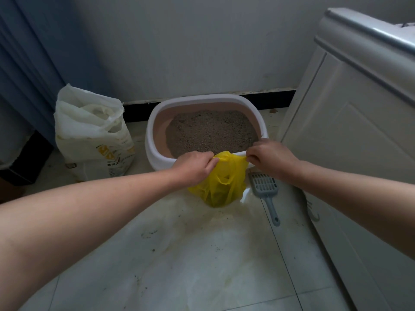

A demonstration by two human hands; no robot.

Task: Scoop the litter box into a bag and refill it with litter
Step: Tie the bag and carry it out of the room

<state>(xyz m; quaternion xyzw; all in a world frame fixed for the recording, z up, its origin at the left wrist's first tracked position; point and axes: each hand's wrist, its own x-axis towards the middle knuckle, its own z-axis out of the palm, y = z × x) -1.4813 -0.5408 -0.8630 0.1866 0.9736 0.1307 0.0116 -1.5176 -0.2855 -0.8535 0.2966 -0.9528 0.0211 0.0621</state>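
Pinching opposite edges of the thin yellow plastic bag (pixel 221 182), the left hand (pixel 194 168) and right hand (pixel 270 159) stretch its mouth open over the floor, presumably for scooping; beside it lies the grey slotted plastic scoop (pixel 265 189), and beyond stands the white oval litter box (pixel 155 151).

Plain grey-white wall (pixel 190 41) w/ black baseboard strip (pixel 269 96) across top; pleated blue curtain (pixel 27 63) upper left; white panelled cabinet (pixel 359 108) right edge — glossy pale floor tiles (pixel 202 265), stained, lower centre.
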